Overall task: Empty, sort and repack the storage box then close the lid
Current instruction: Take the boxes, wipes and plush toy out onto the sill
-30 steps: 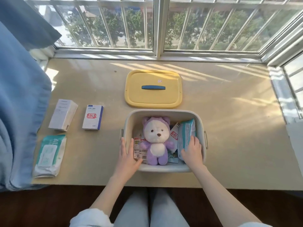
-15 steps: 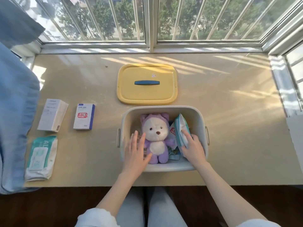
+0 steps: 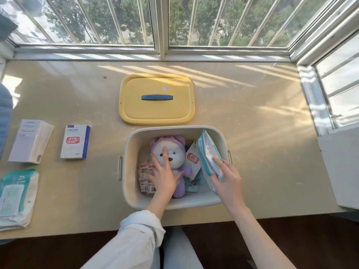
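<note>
Left fingers (image 3: 165,155) spread flat on plush bear (image 3: 175,149); right fingers (image 3: 220,164) grip wipes pack (image 3: 206,154).

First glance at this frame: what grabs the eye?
A purple plush bear sits in the cream plastic storage box at centre, the left hand resting on it. The right hand grips a teal soft wipes pack at the box's right wall; the yellow plastic lid with blue handle lies just behind.

The left hand (image 3: 165,177) is covering much of the plush bear (image 3: 177,157); the wipes pack (image 3: 19,191) is running off the left edge.
</note>
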